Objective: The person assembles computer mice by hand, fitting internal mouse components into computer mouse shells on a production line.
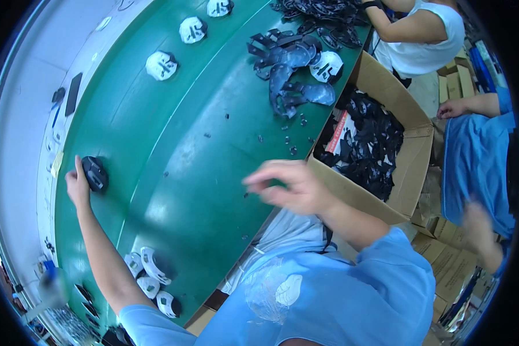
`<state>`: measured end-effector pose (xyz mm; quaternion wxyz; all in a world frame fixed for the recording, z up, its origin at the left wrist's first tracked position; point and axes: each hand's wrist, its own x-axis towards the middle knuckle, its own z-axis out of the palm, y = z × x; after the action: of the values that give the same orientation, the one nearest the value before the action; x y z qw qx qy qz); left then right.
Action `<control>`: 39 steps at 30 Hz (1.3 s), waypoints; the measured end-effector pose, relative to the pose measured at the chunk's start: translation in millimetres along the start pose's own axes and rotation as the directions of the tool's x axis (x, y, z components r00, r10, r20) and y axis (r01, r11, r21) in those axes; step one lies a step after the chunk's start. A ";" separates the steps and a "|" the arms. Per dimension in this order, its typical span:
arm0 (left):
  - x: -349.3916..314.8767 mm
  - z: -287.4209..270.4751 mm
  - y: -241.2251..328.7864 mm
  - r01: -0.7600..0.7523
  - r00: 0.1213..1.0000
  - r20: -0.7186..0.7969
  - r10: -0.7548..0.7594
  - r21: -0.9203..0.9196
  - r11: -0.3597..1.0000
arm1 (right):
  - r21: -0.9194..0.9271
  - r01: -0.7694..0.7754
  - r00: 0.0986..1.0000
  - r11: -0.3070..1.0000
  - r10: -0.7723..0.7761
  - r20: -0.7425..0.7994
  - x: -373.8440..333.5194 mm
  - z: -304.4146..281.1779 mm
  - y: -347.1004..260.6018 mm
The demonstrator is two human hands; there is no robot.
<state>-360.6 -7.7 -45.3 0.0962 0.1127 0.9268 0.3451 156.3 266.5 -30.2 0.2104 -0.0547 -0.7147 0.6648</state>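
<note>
My left hand reaches out over the green table and grips the near side of a black rounded plastic part. Over the table's near edge is my right hand, slightly smeared by motion. Its fingers are bent with a gap between thumb and forefinger, and nothing shows in them. Several small dark bits, one of them a dark fragment, lie scattered on the table beyond that hand. White curved shells sit in a group near my left forearm.
A cardboard box of black scraps stands right of the table. Black plastic pieces are heaped at the far end. White-and-black rounded parts line the belt. One co-worker in blue and another in white are at right.
</note>
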 end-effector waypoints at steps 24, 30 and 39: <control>-7.5 158.8 229.4 -0.780 0.620 0.627 0.472 0.557 0.285 | -0.757 -0.647 0.578 -0.089 0.590 -0.564 -151.6 -216.4 176.9; -70.2 138.4 190.9 -0.699 0.715 0.429 0.552 0.433 0.569 | -0.822 -0.566 0.674 0.059 0.607 -0.421 -183.0 -211.6 170.5; -235.9 94.4 99.2 -0.040 0.927 0.256 0.273 -0.657 0.753 | -0.316 -0.355 0.665 0.880 0.000 -0.747 -108.1 -185.5 67.5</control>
<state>-96.7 58.8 -26.1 0.2558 0.2089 0.7094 0.6226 309.9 407.2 -115.5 0.3906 -0.4308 -0.6919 0.4278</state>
